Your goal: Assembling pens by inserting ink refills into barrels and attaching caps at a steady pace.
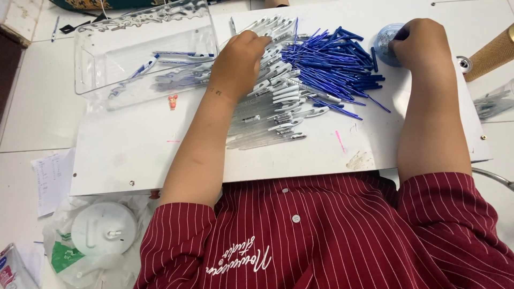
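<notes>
Striped shirt [321,241] nearest; left hand [238,64] curled, fingers down into pen barrels [273,96] within reach; right hand [420,43] closed around small round container [384,43], beside blue refills [332,69].

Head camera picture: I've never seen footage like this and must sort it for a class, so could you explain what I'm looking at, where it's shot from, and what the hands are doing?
There is no machine here. A camera worn on a person's head looks straight down at their own two bare hands and their striped red shirt.

They sit at a white board laid as a work surface. On it lie a heap of clear pen barrels with white clips and a heap of thin blue refills.

The left hand rests on the barrel heap, fingers curled into it. The right hand touches a small round bluish container; whether it grips it cannot be told.

To the left stands a clear plastic tray with some assembled pens inside. Lower left, off the board, is a white round lid on a plastic bag.
</notes>
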